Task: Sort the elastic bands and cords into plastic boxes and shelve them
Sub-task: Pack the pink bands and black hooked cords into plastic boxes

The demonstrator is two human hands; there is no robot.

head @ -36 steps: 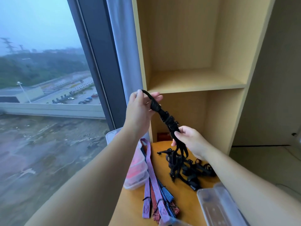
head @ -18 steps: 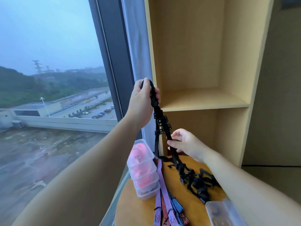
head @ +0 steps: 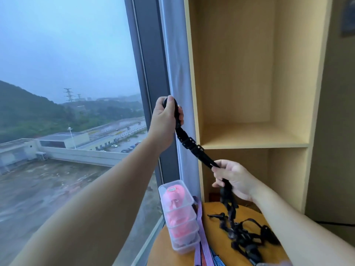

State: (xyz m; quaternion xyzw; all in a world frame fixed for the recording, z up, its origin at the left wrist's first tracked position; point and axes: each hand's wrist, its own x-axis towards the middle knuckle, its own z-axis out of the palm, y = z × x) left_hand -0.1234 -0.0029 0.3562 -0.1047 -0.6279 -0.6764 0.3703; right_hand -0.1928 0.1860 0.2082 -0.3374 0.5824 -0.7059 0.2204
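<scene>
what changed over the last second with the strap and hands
The left hand rose past the shelf board, closing round the end of the black strap. The right hand now grips the strap lower, pulling it taut and lifting more of it off the table. The pink-filled box and striped cords stayed put.

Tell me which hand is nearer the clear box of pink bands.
Right. The right hand grips the black cord just above and right of the clear box; the left hand holds the cord's top end high above it, by the window frame.
</scene>
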